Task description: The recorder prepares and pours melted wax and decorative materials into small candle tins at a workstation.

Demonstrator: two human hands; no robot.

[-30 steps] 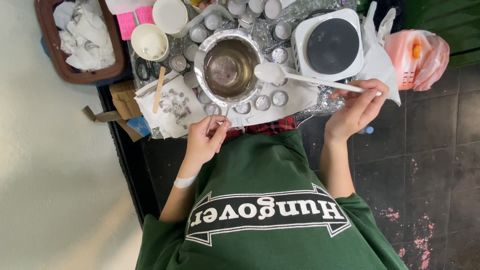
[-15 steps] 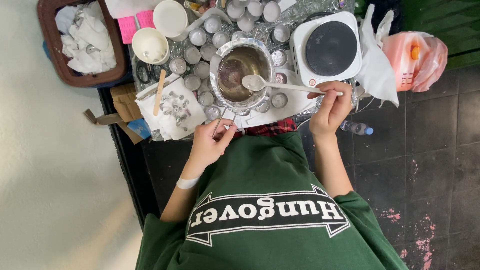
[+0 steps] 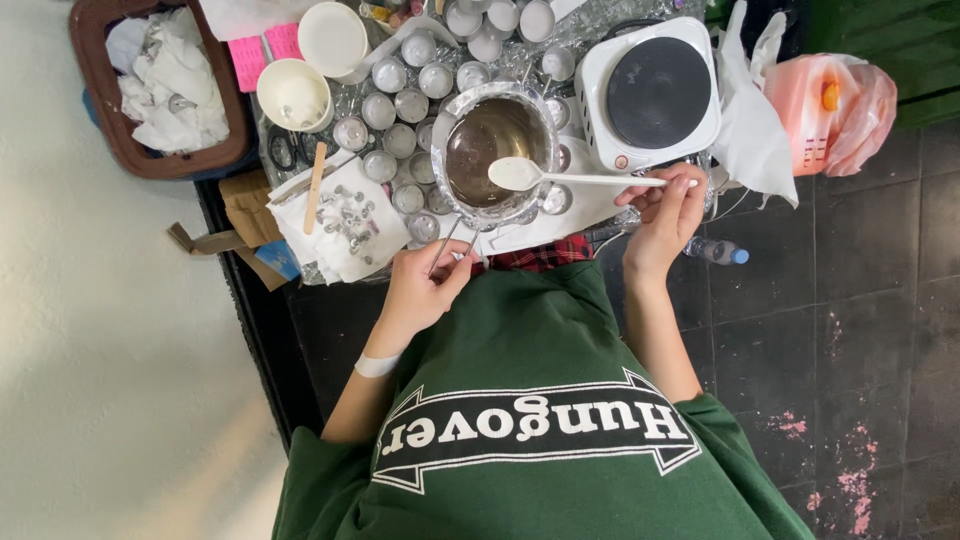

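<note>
My left hand (image 3: 418, 285) grips the thin wire handle (image 3: 452, 240) of a small foil-wrapped metal pot (image 3: 442, 138), which holds dark liquid. My right hand (image 3: 662, 212) pinches the end of a long white spoon (image 3: 560, 178). The spoon lies level, its bowl over the near rim of the pot. The pot sits among several small round metal cups (image 3: 398, 105) on a foil-covered table (image 3: 640, 208).
A white single-burner hot plate (image 3: 650, 92) stands right of the pot. Two white cups (image 3: 292, 95) and pink notes (image 3: 262, 50) lie at the back left, with a wooden stick (image 3: 316, 182) on white paper holding small metal pieces. A brown basket of tissues (image 3: 92, 85), a pink bag (image 3: 835, 115) and a water bottle (image 3: 712, 250) surround the table.
The pot has shifted to the right under my left hand. My right hand moved left and brought the spoon from beside the pot to over its near rim.
</note>
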